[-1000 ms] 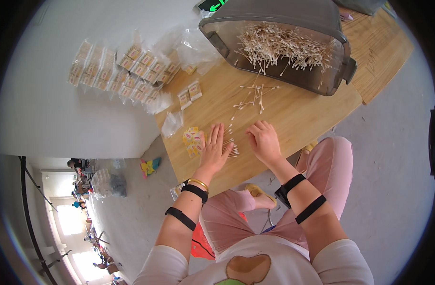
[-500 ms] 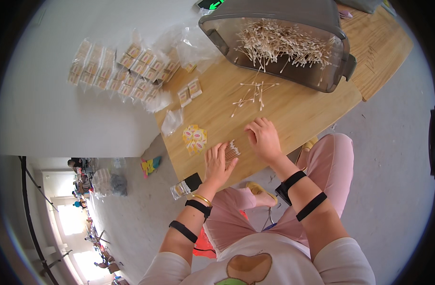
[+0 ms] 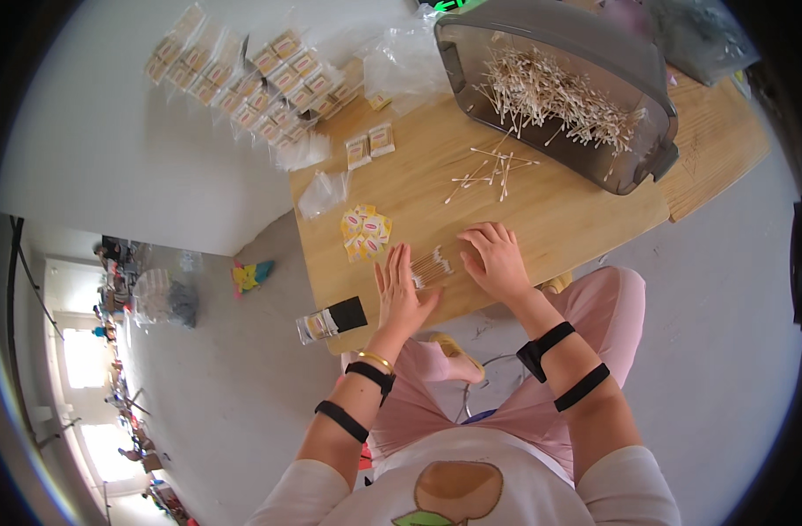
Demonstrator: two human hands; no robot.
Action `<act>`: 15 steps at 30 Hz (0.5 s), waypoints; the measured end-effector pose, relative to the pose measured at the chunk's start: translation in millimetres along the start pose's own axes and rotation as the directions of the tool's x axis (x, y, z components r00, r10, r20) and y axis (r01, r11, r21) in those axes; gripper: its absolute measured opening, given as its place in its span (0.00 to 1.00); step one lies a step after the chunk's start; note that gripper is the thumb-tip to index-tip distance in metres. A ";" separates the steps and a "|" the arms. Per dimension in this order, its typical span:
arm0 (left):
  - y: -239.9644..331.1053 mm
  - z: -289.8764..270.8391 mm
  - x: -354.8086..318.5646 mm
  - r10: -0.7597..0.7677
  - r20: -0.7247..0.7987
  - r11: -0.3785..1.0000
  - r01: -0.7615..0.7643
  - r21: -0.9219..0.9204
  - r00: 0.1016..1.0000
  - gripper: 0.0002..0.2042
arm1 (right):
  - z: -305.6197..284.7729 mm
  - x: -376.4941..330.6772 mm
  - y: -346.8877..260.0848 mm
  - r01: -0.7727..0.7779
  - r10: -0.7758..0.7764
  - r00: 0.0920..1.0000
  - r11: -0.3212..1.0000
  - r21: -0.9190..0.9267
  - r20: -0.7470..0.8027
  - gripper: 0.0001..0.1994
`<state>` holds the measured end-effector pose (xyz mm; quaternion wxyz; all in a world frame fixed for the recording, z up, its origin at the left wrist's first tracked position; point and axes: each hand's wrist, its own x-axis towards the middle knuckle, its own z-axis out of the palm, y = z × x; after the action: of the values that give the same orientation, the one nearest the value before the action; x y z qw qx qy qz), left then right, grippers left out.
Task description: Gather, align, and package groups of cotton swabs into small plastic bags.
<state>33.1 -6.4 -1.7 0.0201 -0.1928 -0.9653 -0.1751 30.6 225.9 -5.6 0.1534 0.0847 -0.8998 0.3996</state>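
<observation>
At the worktop [image 3: 576, 219], the right hand [image 3: 497, 261], curled earlier, and left hand [image 3: 403, 296] spread loose fingers beside cotton swabs [image 3: 432, 267]; yellow cards [image 3: 366, 232] bear reddish printed labels

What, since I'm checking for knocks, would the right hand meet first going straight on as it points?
The right hand would probably meet the loose cotton swabs, though it might pass above; depth is unclear.

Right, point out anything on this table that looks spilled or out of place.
Several loose cotton swabs lie crossed on the wooden table, just outside the gray plastic bin. They look spilled: the swab heap sits inside the bin, and the swab row between the left hand and right hand lies roughly parallel.
</observation>
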 end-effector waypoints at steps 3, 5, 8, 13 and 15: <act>6.4 8.9 13.0 -0.033 -0.043 0.999 0.031 -0.030 0.999 0.52 | -0.8 1.4 -1.1 0.009 -0.008 1.000 1.000 0.016 -0.010 0.15; 8.2 11.9 14.0 -0.059 -0.084 0.997 0.055 -0.049 0.995 0.52 | 1.3 -0.3 0.0 0.005 -0.004 0.999 1.000 -0.008 0.047 0.20; -0.5 7.2 -8.4 -0.097 -0.107 0.994 0.091 -0.064 0.989 0.53 | 1.6 -5.9 -8.1 0.119 -0.102 0.983 0.987 -0.104 0.151 0.30; -17.6 0.5 -53.2 -0.150 0.020 0.974 0.144 0.175 0.989 0.49 | 17.0 0.1 -29.1 0.260 -0.177 0.923 0.942 -0.214 0.342 0.45; -10.8 -0.1 -53.4 -0.152 0.052 0.974 0.140 0.180 0.987 0.48 | 24.8 5.5 -25.5 0.267 -0.169 0.918 0.932 -0.244 0.359 0.46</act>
<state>78.4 -35.3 -10.8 -0.0074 -0.1245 -0.9886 -0.0838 27.3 190.3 -1.8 0.0542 0.2281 -0.9459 0.2245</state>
